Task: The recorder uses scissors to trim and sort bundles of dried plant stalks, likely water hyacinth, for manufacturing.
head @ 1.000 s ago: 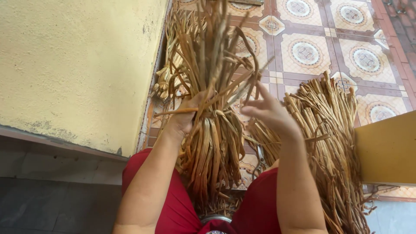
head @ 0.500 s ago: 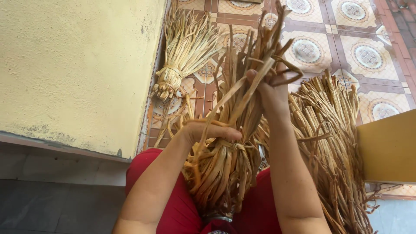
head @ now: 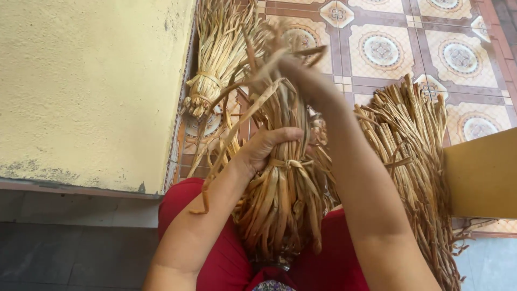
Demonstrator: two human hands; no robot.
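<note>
A thick bundle of dry tan straw strips, tied round its middle with a strip, stands upright over my lap. My left hand clasps it just above the tie. Higher up, my right hand, blurred by motion, grips the upper ends of the same strips. My forearms cross in front of my red trousers.
A second tied straw bundle lies on the patterned tile floor beside the yellow wall. A loose heap of straw strips lies to my right, next to a yellow-brown board.
My right hand has slid up and left along the strips, pulling their tops together. My left hand has closed round the bundle above the tie. The view has shifted, showing more of the far bundle.
</note>
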